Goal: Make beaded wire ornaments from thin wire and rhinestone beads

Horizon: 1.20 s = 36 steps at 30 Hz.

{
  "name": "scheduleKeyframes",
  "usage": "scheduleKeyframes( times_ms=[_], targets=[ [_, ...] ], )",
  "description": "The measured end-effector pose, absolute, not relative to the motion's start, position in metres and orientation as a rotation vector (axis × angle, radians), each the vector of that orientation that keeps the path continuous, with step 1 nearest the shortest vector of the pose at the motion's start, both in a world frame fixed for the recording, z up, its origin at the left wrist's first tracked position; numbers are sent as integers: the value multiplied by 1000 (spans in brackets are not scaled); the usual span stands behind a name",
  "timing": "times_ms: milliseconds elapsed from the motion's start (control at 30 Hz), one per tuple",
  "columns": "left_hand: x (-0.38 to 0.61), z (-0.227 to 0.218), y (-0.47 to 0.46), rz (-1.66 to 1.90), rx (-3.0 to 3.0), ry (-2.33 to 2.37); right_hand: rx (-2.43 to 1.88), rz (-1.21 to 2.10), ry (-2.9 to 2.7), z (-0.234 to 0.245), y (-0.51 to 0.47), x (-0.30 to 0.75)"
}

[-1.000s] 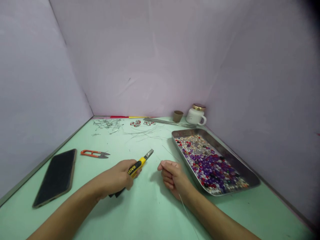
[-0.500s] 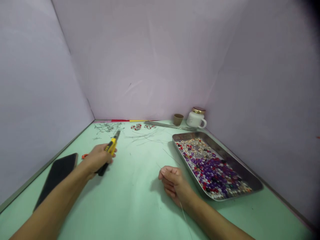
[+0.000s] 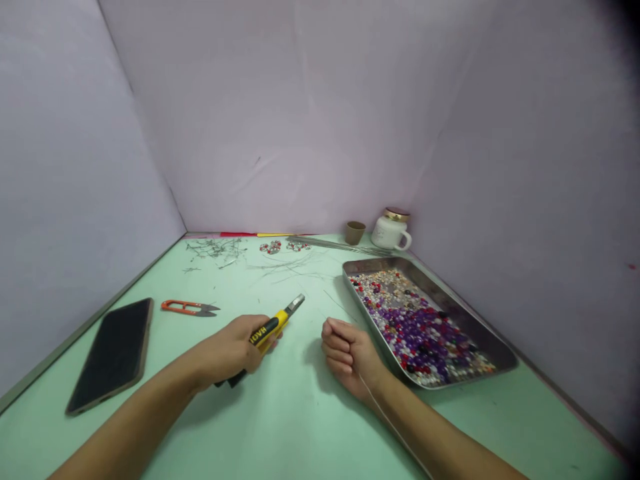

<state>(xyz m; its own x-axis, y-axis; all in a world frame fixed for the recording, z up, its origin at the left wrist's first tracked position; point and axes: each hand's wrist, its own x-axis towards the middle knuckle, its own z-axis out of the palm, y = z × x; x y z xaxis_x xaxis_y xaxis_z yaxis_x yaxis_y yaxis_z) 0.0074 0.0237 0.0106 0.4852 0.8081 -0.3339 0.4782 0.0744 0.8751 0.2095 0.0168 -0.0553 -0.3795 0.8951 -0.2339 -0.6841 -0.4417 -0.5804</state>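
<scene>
Gripping hand: the person's left hand [image 3: 240, 343], closed around the handle of a yellow-and-black tool [image 3: 270, 333]; metal tip exposed, pointing away from the person and to the right.
Tool position: held over the table [image 3: 280, 433], tip near the right hand [image 3: 350, 357], not touching it.
Wire hand: the right, fingers curled into a fist on a wire [image 3: 395, 429], which emerges at the heel and runs along the forearm.
Tray: metal [image 3: 480, 337], just beside the fist, on its right; holds loose beads [image 3: 417, 330], many purple, others white, red and black.
Snips: orange [image 3: 187, 308], flat beyond the left forearm, points to the right.
Phone: dark screen up [image 3: 111, 360], left of the snips.
Loose wires: spread [image 3: 293, 267] mid-table, beyond the tool.
Back row, left to right: wire scraps [image 3: 215, 249], two beaded pieces [image 3: 271, 247], rods [image 3: 340, 245], brown cup [image 3: 355, 233], lidded white mug [image 3: 389, 233].
</scene>
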Motion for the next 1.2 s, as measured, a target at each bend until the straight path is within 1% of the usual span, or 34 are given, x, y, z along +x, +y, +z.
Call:
scheduleKeyframes(
  times_ms=[333, 567, 700, 867, 1033, 1133, 1200],
  targets=[
    [17, 7, 22, 348, 1602, 1027, -375, 2234, -281, -60, 23, 217],
    [12, 16, 27, 340, 1555, 1084, -314, 2242, -317, -58, 20, 217],
    [1, 23, 34, 509, 1422, 1222, -287, 2260, -336, -56, 18, 216],
    [-10, 15, 46, 615, 1349, 1300, -301, 2241, -390, -56, 16, 215],
    [-41, 11, 66, 1053, 1149, 1622, -271, 2251, -414, -57, 14, 214],
    [-54, 16, 66, 1021, 1174, 1507, -284, 2260, -377, -58, 16, 214],
    [-51, 18, 59, 907, 1213, 1406, -285, 2233, -336, -59, 17, 215]
  ],
)
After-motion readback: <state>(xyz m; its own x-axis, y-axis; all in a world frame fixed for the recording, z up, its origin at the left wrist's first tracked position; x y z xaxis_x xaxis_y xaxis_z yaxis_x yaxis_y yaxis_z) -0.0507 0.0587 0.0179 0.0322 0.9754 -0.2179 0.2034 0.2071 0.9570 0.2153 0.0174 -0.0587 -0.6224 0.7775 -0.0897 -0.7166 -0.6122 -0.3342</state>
